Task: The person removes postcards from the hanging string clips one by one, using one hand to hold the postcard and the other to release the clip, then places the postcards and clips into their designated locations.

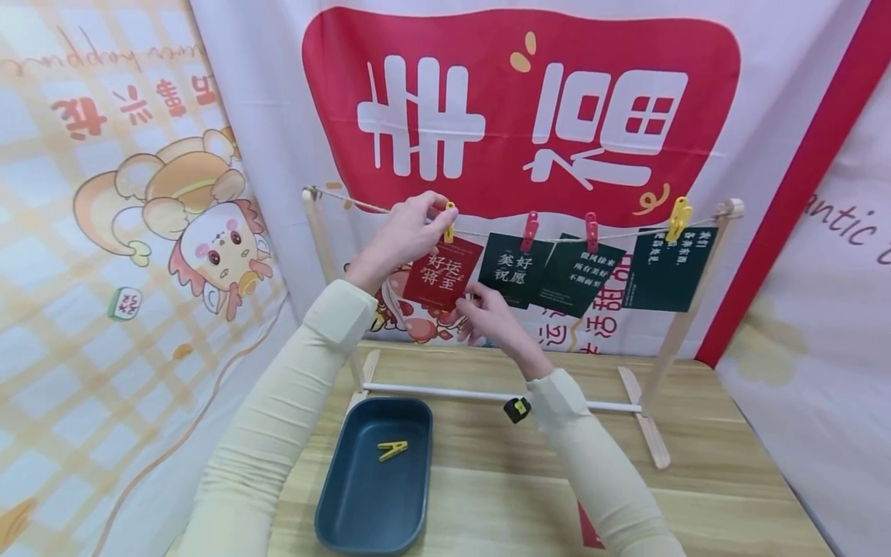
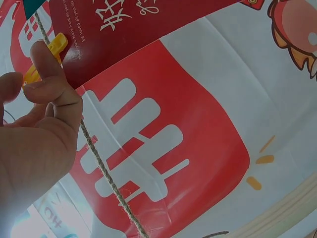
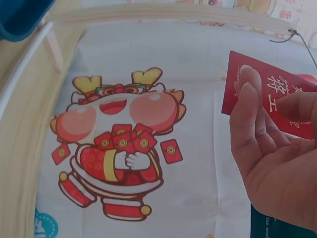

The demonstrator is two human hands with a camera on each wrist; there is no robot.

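Smooth paper card (image 1: 442, 273); plastic clip (image 2: 58, 44); rough twine (image 2: 107, 173).

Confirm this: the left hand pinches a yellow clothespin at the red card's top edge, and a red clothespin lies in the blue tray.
Not right: the clothespin in the blue tray is yellow, not red, as the head view shows. The left hand pinches a yellow clothespin at the top edge of the red card.
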